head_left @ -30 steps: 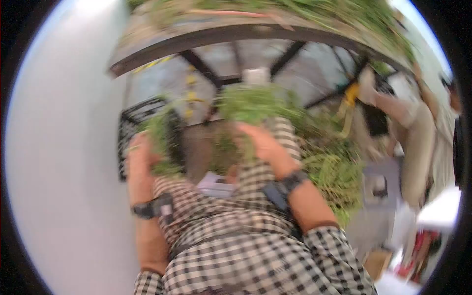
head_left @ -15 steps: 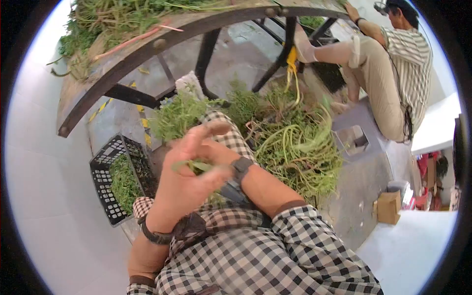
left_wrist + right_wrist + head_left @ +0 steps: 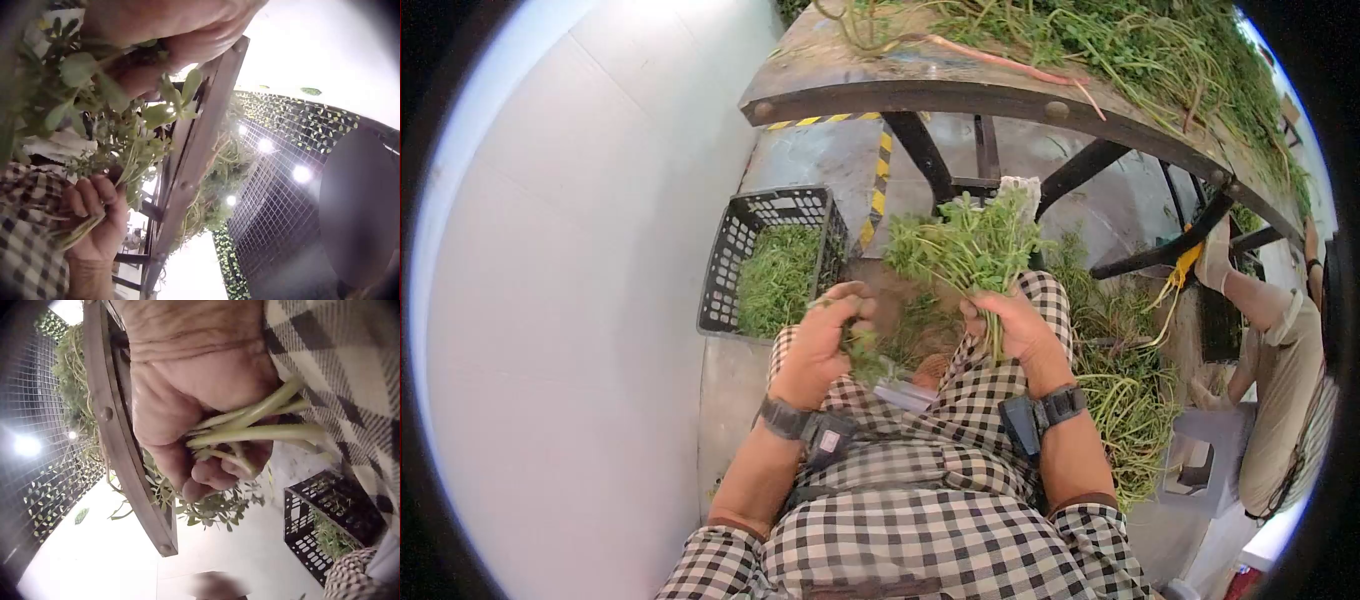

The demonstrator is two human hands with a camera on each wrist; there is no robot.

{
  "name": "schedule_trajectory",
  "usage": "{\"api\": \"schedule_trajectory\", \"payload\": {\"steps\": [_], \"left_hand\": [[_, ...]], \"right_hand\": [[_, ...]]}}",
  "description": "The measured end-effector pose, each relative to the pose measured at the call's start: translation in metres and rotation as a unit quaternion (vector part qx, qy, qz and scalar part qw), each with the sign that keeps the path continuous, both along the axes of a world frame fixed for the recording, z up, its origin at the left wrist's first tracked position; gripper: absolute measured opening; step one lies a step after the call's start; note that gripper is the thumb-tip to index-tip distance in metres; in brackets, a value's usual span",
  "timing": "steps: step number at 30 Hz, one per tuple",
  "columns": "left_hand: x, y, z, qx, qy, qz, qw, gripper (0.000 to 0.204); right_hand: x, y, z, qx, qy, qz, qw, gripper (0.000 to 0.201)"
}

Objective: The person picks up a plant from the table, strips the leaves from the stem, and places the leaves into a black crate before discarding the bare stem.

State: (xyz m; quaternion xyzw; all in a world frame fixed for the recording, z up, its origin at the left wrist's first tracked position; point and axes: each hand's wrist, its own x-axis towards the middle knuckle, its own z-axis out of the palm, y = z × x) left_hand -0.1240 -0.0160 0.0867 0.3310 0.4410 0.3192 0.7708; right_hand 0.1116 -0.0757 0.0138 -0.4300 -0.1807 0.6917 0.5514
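One black crate [image 3: 723, 270] of greens [image 3: 780, 285] sits at left; next, the left hand [image 3: 818, 345] pinches a small sprig [image 3: 862, 357]; rightward, the right hand [image 3: 1022, 325] grips a leafy bunch [image 3: 970, 240] by its stems [image 3: 256, 432] (snug, not crushing, should serve best).

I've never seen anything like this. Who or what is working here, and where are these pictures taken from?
There is no machine: a person works with two bare hands. The wide picture comes from a camera worn on the head, looking down; the two others come from wrist cameras, each close to one hand. The right hand grips a bunch of greens by its stems; the left hand holds a smaller leafy sprig. More greens lie on the wooden table ahead, and a black crate on the floor to the left holds some too.
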Motion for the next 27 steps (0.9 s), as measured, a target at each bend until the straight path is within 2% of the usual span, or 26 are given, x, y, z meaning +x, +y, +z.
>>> {"api": "schedule_trajectory", "payload": {"steps": [1, 3, 4, 6, 9, 10, 11, 13, 16, 19, 25, 27], "left_hand": [[0.005, -0.002, 0.001, 0.004, 0.023, -0.008, 1.000, 0.012], [0.009, -0.001, -0.013, -0.024, -0.033, -0.056, 0.998, 0.012], [0.012, 0.000, -0.018, -0.020, -0.047, -0.085, 0.995, 0.012], [0.022, 0.003, -0.022, 0.004, -0.055, -0.117, 0.992, 0.013], [0.035, 0.004, -0.012, 0.159, 0.086, -0.114, 0.977, 0.010], [0.037, 0.006, -0.021, 0.298, 0.126, -0.111, 0.940, 0.011], [0.040, 0.008, -0.024, 0.389, 0.143, -0.092, 0.905, 0.012], [0.047, 0.011, -0.027, 0.558, 0.176, -0.055, 0.809, 0.014], [0.053, 0.012, -0.030, 0.627, 0.282, -0.088, 0.721, 0.022], [0.058, 0.005, -0.030, 0.618, 0.355, -0.127, 0.690, 0.023], [0.054, 0.002, -0.036, 0.650, 0.378, -0.180, 0.633, 0.022], [0.052, 0.002, -0.034, 0.651, 0.373, -0.186, 0.634, 0.021]], "right_hand": [[-0.003, 0.000, 0.002, -0.004, -0.005, -0.008, 1.000, 0.028], [-0.006, -0.006, 0.012, -0.014, -0.016, -0.027, 0.999, 0.028], [-0.001, -0.005, 0.004, 0.020, 0.009, 0.006, 1.000, 0.028], [0.001, -0.006, -0.001, 0.004, 0.018, 0.002, 1.000, 0.027], [0.001, -0.005, 0.003, 0.001, 0.023, -0.001, 1.000, 0.026], [0.001, -0.004, 0.005, 0.003, 0.023, -0.003, 1.000, 0.026], [0.001, -0.003, 0.003, 0.007, 0.030, 0.007, 0.999, 0.025], [0.001, -0.001, 0.000, 0.014, 0.046, 0.025, 0.999, 0.025], [-0.001, -0.001, -0.001, 0.012, 0.037, 0.025, 0.999, 0.024], [0.000, -0.003, 0.001, 0.006, 0.028, 0.026, 0.999, 0.025], [0.002, -0.003, -0.002, -0.002, 0.030, 0.039, 0.999, 0.028], [0.000, -0.003, -0.001, -0.007, 0.025, 0.034, 0.999, 0.030]]}}
